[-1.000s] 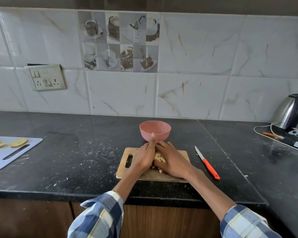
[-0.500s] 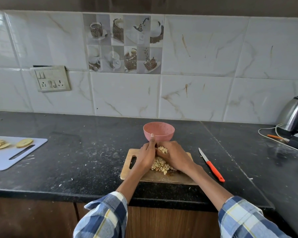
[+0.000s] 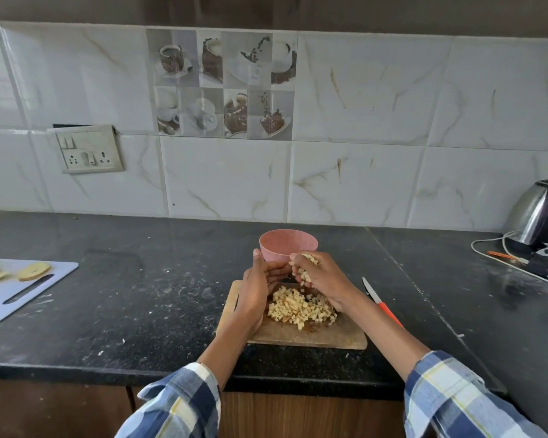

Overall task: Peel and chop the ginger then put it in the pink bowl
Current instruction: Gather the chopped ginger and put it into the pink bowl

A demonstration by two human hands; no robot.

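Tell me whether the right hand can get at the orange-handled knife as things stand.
Probably not freely: the right hand is curled round chopped ginger near the pink bowl. The knife lies uncovered on the counter just beside that forearm, so the path itself looks free.

Ginger pile (image 3: 301, 308) on board (image 3: 329, 338); bowl (image 3: 288, 245) behind; knife (image 3: 382, 303) right.

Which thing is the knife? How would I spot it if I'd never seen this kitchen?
Find the wooden chopping board at the front of the black counter, where the pile of chopped ginger sits. The knife lies on the counter just right of that board, partly behind the person's right arm. It is the only thing there with a bright orange handle and a thin silver blade.
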